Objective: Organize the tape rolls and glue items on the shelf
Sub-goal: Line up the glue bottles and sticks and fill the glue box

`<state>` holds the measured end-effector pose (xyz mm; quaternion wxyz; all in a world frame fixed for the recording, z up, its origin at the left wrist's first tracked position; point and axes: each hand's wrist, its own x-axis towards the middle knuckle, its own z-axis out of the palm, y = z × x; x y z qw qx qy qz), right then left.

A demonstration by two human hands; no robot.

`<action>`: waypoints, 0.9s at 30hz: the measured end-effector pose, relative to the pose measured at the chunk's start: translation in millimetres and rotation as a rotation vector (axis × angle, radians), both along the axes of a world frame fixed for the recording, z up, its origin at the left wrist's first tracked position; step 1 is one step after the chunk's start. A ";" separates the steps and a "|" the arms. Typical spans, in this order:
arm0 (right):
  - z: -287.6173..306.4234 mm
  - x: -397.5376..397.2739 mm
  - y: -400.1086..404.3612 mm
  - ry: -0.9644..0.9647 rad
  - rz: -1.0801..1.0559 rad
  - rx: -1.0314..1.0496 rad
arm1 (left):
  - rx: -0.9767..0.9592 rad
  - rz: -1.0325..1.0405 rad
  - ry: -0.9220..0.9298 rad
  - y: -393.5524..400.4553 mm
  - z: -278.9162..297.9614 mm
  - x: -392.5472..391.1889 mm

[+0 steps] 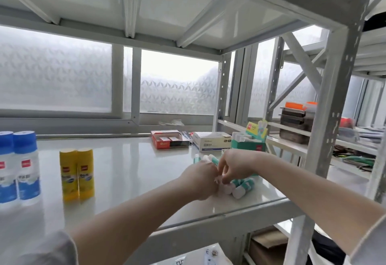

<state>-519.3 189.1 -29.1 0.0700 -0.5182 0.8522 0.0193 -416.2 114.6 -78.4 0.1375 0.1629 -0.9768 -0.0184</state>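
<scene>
Several small white-and-teal glue sticks [242,187] lie in a cluster near the right front of the white shelf [129,177]. My left hand [200,179] and my right hand [234,166] meet over that cluster, fingers curled and pinching at the sticks; which stick each hand holds is hidden by the fingers. More teal-capped sticks [205,158] lie just behind my hands. Two yellow glue sticks [76,173] stand upright at the left centre. Two blue-capped glue bottles [18,164] stand at the far left.
At the back right of the shelf lie a red open box [169,139], a white box [211,141] and a teal display box [249,141]. A metal upright [325,118] bounds the shelf on the right. The neighbouring rack holds dark trays [294,124].
</scene>
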 end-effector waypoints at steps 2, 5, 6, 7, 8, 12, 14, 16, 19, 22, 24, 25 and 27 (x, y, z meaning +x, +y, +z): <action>2.1 0.1 -3.6 -0.028 -0.007 -0.005 | 0.024 0.026 0.012 -2.7 0.6 3.5; 12.9 -1.4 -13.0 -0.054 -0.052 -0.096 | 0.075 0.075 0.049 -13.8 11.6 17.1; 16.1 -3.3 -18.7 -0.038 -0.072 -0.139 | 0.106 0.096 0.072 -20.5 17.0 24.3; 18.0 -5.0 -25.2 -0.002 -0.090 -0.172 | 0.147 0.112 0.106 -27.7 22.2 32.6; 18.1 -6.2 -32.4 0.050 -0.111 -0.193 | 0.197 0.126 0.147 -35.7 26.5 41.5; -0.9 -7.4 -58.8 0.284 -0.157 -0.183 | 0.557 0.173 0.368 -58.3 26.2 73.3; -11.9 -6.1 -67.3 0.336 -0.169 -0.137 | 0.755 0.170 0.465 -59.7 21.3 83.2; -19.8 -6.7 -74.1 0.315 -0.218 -0.143 | 0.865 0.146 0.514 -59.6 16.6 91.1; -26.4 -6.9 -79.8 0.311 -0.263 -0.187 | 0.948 0.111 0.557 -60.7 11.8 98.0; -27.5 -10.1 -81.9 0.282 -0.306 -0.215 | 0.982 0.123 0.561 -63.1 8.1 100.5; -17.3 -13.6 -81.6 0.260 -0.304 -0.259 | 0.998 0.142 0.545 -65.7 6.8 100.6; -9.4 -13.8 -81.1 0.222 -0.281 -0.317 | 1.005 0.151 0.537 -67.0 6.8 100.6; 7.9 -7.8 -77.1 -0.073 -0.205 -0.523 | 1.022 0.157 0.536 -68.7 7.0 100.5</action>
